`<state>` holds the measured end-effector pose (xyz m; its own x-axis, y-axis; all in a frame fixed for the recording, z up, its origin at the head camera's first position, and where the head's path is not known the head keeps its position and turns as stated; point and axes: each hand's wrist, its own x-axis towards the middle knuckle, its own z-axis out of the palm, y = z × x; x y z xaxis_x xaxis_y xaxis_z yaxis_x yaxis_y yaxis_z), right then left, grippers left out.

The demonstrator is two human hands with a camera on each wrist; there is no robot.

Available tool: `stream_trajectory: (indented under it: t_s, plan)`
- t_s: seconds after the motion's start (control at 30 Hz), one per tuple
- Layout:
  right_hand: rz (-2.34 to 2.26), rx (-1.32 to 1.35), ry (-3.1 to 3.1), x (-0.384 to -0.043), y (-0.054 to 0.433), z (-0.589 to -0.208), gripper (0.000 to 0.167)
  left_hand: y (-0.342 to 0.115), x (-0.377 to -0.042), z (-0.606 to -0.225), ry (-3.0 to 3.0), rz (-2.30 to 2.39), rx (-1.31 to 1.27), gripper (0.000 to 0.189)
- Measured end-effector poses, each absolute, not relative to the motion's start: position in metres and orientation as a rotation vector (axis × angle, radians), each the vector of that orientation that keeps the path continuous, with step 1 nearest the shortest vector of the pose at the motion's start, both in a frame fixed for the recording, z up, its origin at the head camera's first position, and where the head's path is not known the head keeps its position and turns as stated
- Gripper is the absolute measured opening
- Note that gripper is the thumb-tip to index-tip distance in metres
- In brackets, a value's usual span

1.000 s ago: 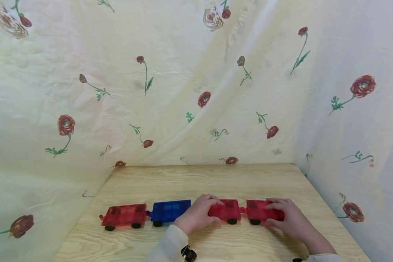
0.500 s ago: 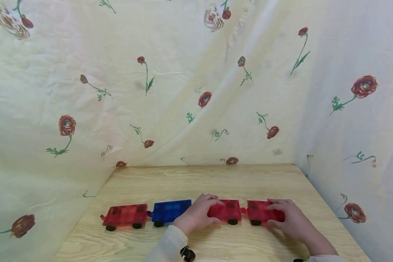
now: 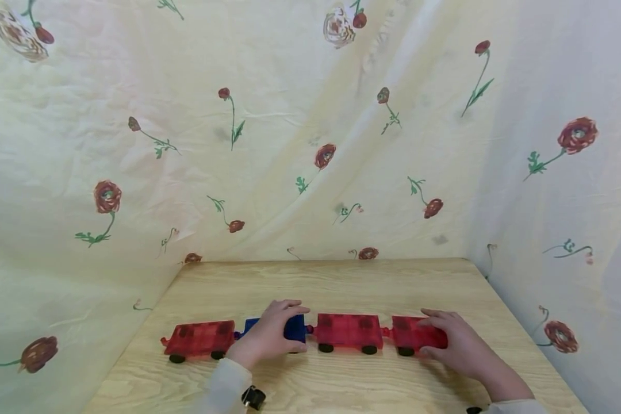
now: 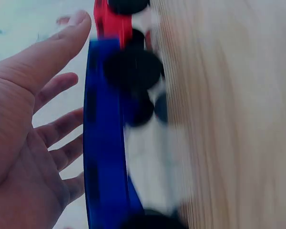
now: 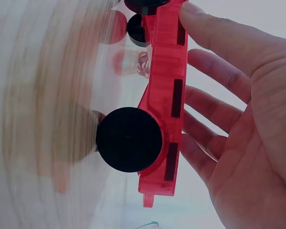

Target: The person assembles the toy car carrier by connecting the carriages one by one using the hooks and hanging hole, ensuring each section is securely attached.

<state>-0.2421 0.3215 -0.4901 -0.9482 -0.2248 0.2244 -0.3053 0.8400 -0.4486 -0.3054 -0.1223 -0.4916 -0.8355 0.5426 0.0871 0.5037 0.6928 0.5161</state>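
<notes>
Four-wheeled toy train cars of see-through plastic stand in a row, hooked end to end. My left hand (image 3: 270, 332) is over the blue toy train car (image 3: 296, 329), thumb on the near side and fingers at the far side. In the left wrist view the thumb stands apart from the blue car (image 4: 105, 138), and the other fingertips are hidden behind it. At the right end my right hand (image 3: 452, 339) holds the red toy train car (image 3: 406, 332), thumb at its near edge. The right wrist view shows this car's side (image 5: 167, 62), with fingertips partly hidden behind it.
Another red car (image 3: 349, 330) stands between the hands, and one more red car (image 3: 199, 338) is at the left end. Wheels rest on the wood-grain table (image 3: 315, 282). Flower-printed cloth (image 3: 274, 144) closes off the back and sides.
My left hand has moved left, from the middle red car to over the blue one, uncovering the coupling between them. My right hand stays at the right-end car; the cars hold their places.
</notes>
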Motion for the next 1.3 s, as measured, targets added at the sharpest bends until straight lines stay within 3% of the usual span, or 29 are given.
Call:
stream_trajectory:
  t_s: [0.23,0.5,1.3]
  plan:
    - [0.780,0.381,-2.917,-0.245,0.324,-0.491,0.052,-0.170,-0.304,-0.496,2.898,0.845,0.767,0.078]
    - [0.835,0.399,-2.926,-0.247,0.334,-0.492,0.051,-0.205,-0.303,-0.507,2.888,0.934,0.710,0.065]
    - [0.868,0.408,-2.943,-0.249,0.344,-0.494,0.046,-0.208,-0.301,-0.505,2.821,1.058,0.638,0.062]
